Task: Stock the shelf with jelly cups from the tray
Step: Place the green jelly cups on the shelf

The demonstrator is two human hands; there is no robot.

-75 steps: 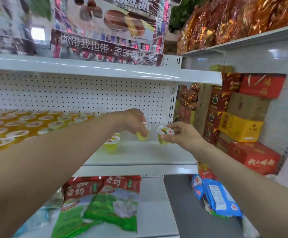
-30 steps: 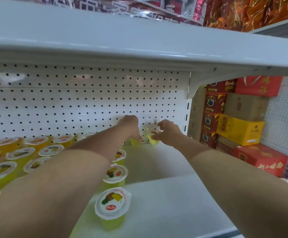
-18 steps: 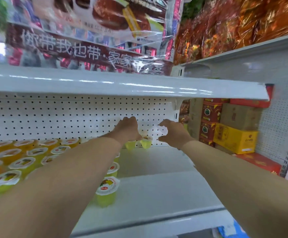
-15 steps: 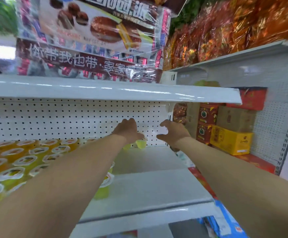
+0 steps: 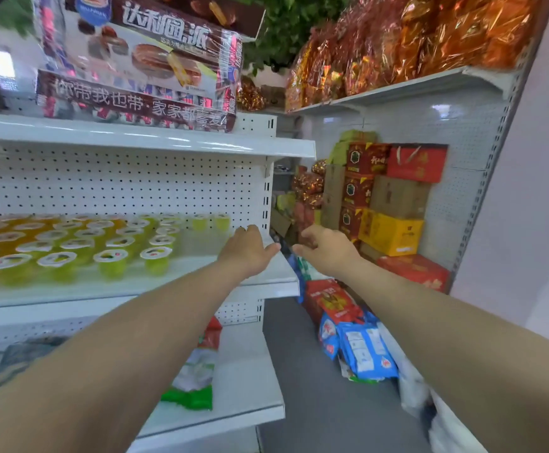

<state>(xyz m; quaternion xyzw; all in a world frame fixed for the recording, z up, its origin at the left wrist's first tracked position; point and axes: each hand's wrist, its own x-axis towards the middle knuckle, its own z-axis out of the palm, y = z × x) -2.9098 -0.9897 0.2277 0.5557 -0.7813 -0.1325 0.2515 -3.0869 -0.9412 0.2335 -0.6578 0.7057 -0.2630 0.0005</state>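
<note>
Jelly cups (image 5: pixel 156 258) stand in rows on the white shelf (image 5: pixel 268 284) - orange ones to the left, green toward the right, with two green cups (image 5: pixel 222 222) at the back against the pegboard (image 5: pixel 135 184). The tray is not in view. Both hands are empty: the left hand (image 5: pixel 250 251) hovers over the right end of the shelf, its grip slack, and the right hand (image 5: pixel 327 250) hangs just past the shelf's end, its grip loose around nothing. Each cup looks light, with thin plastic walls that would give under a squeeze and a peel-off lid easy to puncture - best taken by the sides just below the rim and kept upright.
</note>
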